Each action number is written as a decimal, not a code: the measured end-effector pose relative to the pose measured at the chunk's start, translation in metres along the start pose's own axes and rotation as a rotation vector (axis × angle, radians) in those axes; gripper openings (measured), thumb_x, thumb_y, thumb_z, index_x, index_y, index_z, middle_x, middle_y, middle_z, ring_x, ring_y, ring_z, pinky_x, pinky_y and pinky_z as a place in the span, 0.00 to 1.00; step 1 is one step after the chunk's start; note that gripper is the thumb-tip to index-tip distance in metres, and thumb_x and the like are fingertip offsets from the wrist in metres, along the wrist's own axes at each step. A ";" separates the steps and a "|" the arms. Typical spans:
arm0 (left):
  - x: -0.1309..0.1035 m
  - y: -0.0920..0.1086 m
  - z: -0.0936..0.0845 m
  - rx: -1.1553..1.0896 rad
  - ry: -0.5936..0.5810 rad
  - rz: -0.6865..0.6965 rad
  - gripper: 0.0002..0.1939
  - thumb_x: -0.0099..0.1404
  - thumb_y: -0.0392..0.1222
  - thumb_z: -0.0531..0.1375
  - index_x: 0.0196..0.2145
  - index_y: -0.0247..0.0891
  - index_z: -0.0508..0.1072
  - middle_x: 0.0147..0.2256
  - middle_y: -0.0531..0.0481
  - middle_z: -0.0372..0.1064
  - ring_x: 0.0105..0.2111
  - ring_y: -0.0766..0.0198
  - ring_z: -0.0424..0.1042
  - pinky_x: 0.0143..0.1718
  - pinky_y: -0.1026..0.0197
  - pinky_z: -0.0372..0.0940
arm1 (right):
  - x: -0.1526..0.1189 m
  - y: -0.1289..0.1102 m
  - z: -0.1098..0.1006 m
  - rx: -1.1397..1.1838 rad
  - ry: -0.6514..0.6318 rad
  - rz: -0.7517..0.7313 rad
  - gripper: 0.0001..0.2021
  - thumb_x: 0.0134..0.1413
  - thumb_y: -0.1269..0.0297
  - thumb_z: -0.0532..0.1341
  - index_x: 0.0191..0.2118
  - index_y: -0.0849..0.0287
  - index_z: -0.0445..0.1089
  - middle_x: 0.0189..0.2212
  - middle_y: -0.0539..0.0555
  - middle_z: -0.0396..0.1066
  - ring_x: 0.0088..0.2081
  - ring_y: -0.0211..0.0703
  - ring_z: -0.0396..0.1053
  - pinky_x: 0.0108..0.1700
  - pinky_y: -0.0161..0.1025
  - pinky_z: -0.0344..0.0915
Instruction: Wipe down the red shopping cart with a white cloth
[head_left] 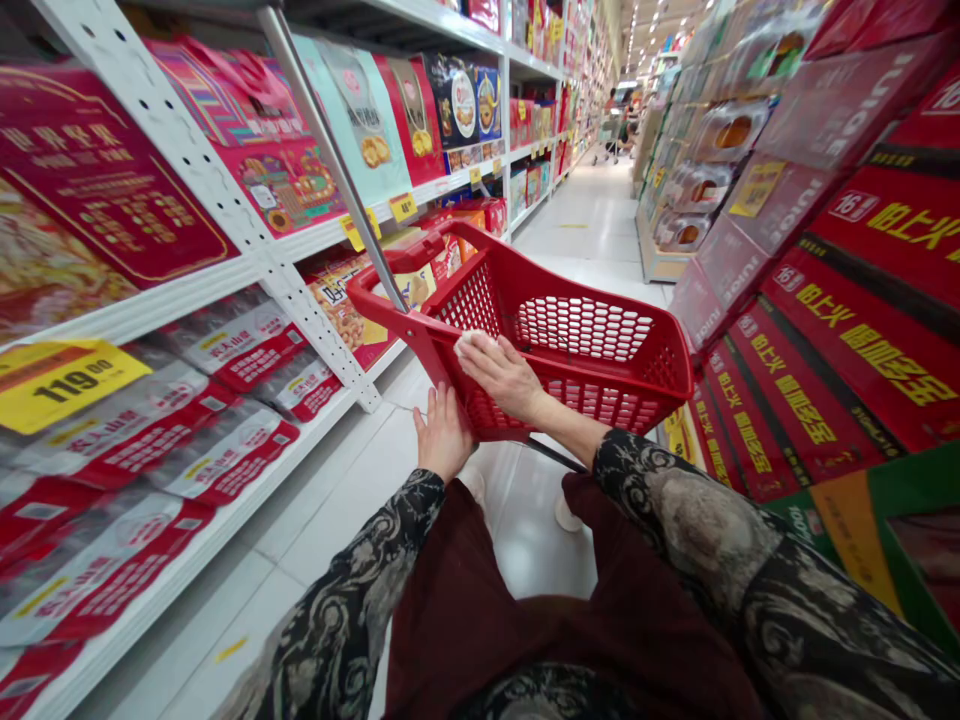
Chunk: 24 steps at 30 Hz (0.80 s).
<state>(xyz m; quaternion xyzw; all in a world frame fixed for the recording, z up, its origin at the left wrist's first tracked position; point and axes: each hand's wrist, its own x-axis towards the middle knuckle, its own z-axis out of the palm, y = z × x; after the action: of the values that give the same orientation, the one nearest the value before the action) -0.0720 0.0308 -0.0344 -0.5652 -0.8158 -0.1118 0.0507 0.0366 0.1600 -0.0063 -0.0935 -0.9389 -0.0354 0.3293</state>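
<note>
A red plastic shopping basket [585,320] with perforated sides stands on the floor in front of me, its metal pull handle [330,150] slanting up to the left. My right hand [501,375] presses a white wipe [474,342] against the near rim of the basket, fingers stretched over it. Against the basket's near left corner rests my left hand [444,430], fingers extended and holding nothing. The basket's inside is partly visible through its open top.
Shelves on the left carry gift boxes [367,120] and packs of bottles [217,450], with a yellow price tag [71,385]. Stacked red drink cartons [810,400] rise close on the right. A tiled aisle [585,215] runs ahead, with a cart [611,135] and people far off.
</note>
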 end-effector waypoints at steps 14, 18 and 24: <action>-0.011 0.031 0.018 0.002 -0.038 0.087 0.38 0.53 0.35 0.52 0.61 0.27 0.48 0.63 0.36 0.42 0.63 0.49 0.41 0.60 0.38 0.43 | -0.063 0.011 0.016 0.031 -0.177 -0.098 0.19 0.61 0.74 0.48 0.56 0.62 0.61 0.57 0.57 0.60 0.61 0.45 0.51 0.62 0.51 0.50; -0.008 0.038 0.019 -0.019 -0.005 0.063 0.38 0.53 0.34 0.52 0.61 0.26 0.47 0.64 0.35 0.41 0.64 0.49 0.41 0.59 0.37 0.44 | -0.057 0.018 -0.018 0.012 -0.062 0.004 0.21 0.62 0.74 0.45 0.58 0.58 0.57 0.60 0.53 0.55 0.64 0.44 0.44 0.63 0.55 0.46; -0.011 0.061 0.019 -0.031 -0.027 0.117 0.39 0.52 0.35 0.53 0.61 0.27 0.46 0.64 0.35 0.40 0.64 0.50 0.39 0.60 0.38 0.42 | -0.089 0.033 -0.019 0.010 -0.116 -0.025 0.20 0.60 0.75 0.48 0.56 0.59 0.61 0.58 0.55 0.59 0.62 0.44 0.50 0.62 0.51 0.50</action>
<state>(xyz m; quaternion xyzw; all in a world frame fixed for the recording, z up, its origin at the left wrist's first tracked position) -0.0105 0.0458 -0.0476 -0.6142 -0.7800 -0.1136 0.0376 0.1229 0.1764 -0.0472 -0.0821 -0.9577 -0.0295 0.2741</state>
